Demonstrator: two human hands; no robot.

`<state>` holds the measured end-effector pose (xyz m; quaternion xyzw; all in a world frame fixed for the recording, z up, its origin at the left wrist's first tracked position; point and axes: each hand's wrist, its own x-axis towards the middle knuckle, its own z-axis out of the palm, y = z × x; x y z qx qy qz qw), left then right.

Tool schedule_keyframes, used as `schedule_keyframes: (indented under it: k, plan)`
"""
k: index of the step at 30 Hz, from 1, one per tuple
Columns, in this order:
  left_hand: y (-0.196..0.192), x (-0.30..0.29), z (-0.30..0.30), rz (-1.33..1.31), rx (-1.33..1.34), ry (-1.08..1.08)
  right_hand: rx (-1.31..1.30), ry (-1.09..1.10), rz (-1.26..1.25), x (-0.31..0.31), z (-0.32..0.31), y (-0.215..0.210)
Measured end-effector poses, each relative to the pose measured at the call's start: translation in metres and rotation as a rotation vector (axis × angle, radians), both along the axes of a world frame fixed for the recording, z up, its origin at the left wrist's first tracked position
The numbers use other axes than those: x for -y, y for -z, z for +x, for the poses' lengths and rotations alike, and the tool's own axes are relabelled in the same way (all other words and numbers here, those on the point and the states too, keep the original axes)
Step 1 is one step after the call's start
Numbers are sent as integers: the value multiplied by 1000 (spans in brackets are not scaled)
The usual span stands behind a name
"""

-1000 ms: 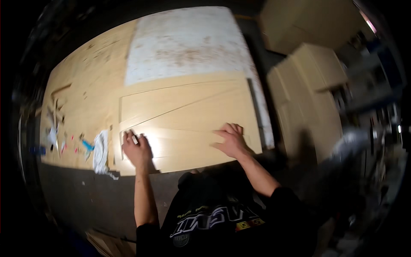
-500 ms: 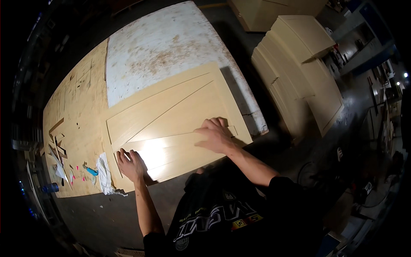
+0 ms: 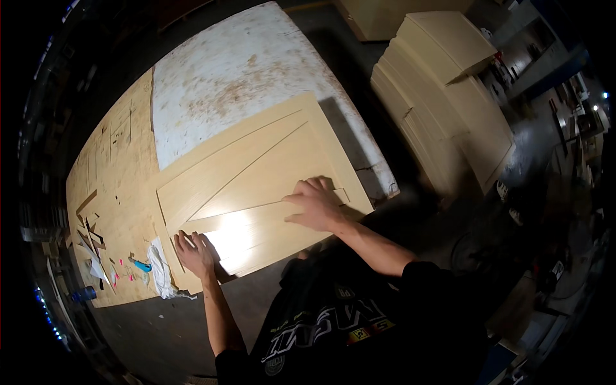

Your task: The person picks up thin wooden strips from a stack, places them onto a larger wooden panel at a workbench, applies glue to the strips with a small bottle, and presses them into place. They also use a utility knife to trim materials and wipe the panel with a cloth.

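A pale wooden panel with raised strips forming a frame and a diagonal lies flat on the workbench. My left hand rests flat on the panel's near left corner, fingers spread. Near the panel's right edge, my right hand presses down on the lower strip with its fingers slightly curled. Neither hand holds a tool.
A white stained board lies beyond the panel. Left of my left hand are a white rag, a blue-handled tool and wood offcuts. Stacks of pale panels stand to the right. A dark floor lies below the bench edge.
The view has tilted and shifted, so the panel sits more slanted. Both hands stay on the panel's near edge; the right hand has slid slightly along the lower strip.
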<state>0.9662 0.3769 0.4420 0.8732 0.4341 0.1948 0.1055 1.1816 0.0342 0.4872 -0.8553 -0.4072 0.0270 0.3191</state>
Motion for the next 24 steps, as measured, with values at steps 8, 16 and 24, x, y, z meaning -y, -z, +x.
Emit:
schedule_keyframes:
  k: [8,16,24]
  plan:
    - [-1,1,-2,-13,26,17,-10,-20,1,1,1,4]
    - [0,1,6,32,16,14,15,16,34,-1,0,10]
    - [-12,4,-13,127,30,-73,-44,-68,15,-13,-3,5]
